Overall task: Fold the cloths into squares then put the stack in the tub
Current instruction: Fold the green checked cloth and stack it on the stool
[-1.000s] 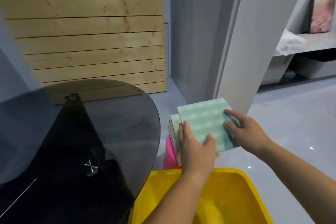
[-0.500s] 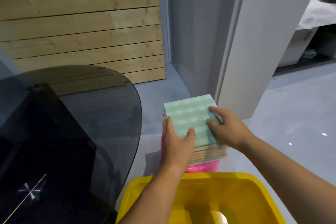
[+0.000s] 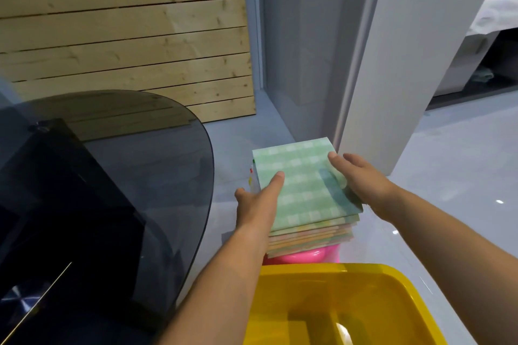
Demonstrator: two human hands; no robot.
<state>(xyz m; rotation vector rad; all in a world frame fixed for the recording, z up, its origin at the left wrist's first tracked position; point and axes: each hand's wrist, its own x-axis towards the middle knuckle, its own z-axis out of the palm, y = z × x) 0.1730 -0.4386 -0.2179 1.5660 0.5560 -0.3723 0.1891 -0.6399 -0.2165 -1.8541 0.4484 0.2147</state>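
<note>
A stack of folded cloths (image 3: pixel 307 193) is gripped between the two hands, with a green checked cloth on top and orange, yellow and peach edges showing in the layers beneath. The left hand (image 3: pixel 256 207) is clamped on the stack's left side, its thumb laid flat across the top cloth; its fingers are hidden behind the stack's edge. The right hand (image 3: pixel 361 176) is closed on the opposite side, thumb on top, and the green cloth's edge is curled up slightly under it; its fingers are also lost from sight below the stack. Directly under the hands a pink object (image 3: pixel 308 256) is seen only as a narrow strip, so its shape cannot be made out, nor can it be told whether the stack rests on it. Nearer than the hands, below the wrists, the yellow tub (image 3: pixel 322 269) is cut off by the bottom edge. To the left of the left hand a dark glass tabletop (image 3: pixel 140 190) is seen, partly cropped. Beyond the hands a wooden slat panel (image 3: pixel 126 36) and a white pillar (image 3: pixel 392 64) are visible.
</note>
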